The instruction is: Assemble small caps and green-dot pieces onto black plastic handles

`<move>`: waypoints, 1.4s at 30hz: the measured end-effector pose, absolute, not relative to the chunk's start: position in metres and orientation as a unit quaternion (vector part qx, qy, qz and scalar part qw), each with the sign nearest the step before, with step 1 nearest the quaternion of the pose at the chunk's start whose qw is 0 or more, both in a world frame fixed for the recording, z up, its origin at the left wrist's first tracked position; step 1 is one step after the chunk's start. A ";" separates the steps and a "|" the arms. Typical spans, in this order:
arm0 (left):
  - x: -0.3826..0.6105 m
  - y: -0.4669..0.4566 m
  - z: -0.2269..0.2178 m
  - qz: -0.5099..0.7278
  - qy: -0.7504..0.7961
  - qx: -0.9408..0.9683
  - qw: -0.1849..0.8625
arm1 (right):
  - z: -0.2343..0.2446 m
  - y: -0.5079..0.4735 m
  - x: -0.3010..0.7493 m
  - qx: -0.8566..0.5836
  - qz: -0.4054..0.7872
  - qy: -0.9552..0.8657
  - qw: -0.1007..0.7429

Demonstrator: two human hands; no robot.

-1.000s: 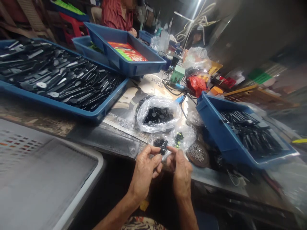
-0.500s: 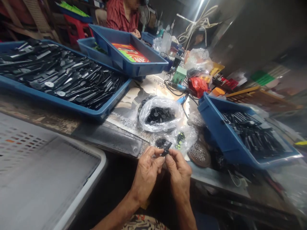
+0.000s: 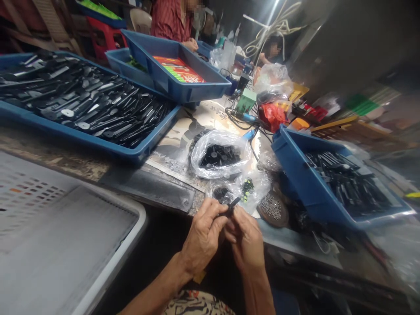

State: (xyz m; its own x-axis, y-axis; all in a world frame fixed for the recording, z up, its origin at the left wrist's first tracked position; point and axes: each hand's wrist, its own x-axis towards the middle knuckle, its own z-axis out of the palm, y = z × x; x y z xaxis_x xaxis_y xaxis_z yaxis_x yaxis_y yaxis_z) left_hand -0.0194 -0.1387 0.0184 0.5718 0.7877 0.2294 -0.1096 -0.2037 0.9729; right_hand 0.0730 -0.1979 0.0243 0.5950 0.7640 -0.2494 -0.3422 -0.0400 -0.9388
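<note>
My left hand [image 3: 203, 236] and my right hand [image 3: 246, 238] meet low in the middle of the view. Between their fingers is a small black plastic part [image 3: 232, 206], mostly hidden, with its thin end showing. Just beyond my fingertips lies a clear plastic bag of small black and green parts [image 3: 249, 190]. Behind it, a larger clear bag [image 3: 218, 155] holds round black pieces. A blue tray [image 3: 98, 142] of long black plastic pieces stands to the left, and another blue tray [image 3: 295, 188] sits tilted to the right.
A round dish of small metal pieces [image 3: 272, 209] sits by my right hand. A grey perforated crate lid [image 3: 65, 236] fills the lower left. Beyond stand a blue tray [image 3: 170, 87], wires, a green box [image 3: 246, 100], a red bag [image 3: 274, 117] and two seated people [image 3: 172, 17] [image 3: 272, 50].
My hands have closed in around the black part, which now shows mainly its thin end. The view has shifted slightly, and the trays and bags sit a little differently in the frame.
</note>
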 end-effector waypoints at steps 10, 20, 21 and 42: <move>-0.027 -0.143 0.028 0.342 0.272 0.588 0.681 | 0.019 -0.202 0.077 -0.566 0.438 -0.215 0.664; -0.033 -0.143 0.032 0.232 0.277 0.512 0.779 | 0.028 -0.208 0.088 -0.577 0.438 -0.239 0.647; -0.032 -0.144 0.030 0.236 0.283 0.506 0.780 | 0.028 -0.210 0.087 -0.580 0.441 -0.246 0.640; -0.035 -0.155 0.028 0.305 0.358 0.534 0.703 | 0.022 -0.229 0.073 -0.608 0.388 -0.359 0.592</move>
State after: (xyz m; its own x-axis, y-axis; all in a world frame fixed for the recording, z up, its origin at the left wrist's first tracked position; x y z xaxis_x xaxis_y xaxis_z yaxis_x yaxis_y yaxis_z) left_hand -0.0346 -0.1554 0.0277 0.5579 0.8108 -0.1769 -0.0478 0.2442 0.9686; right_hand 0.0735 -0.2291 0.0220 0.4416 0.8960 -0.0469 -0.0228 -0.0411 -0.9989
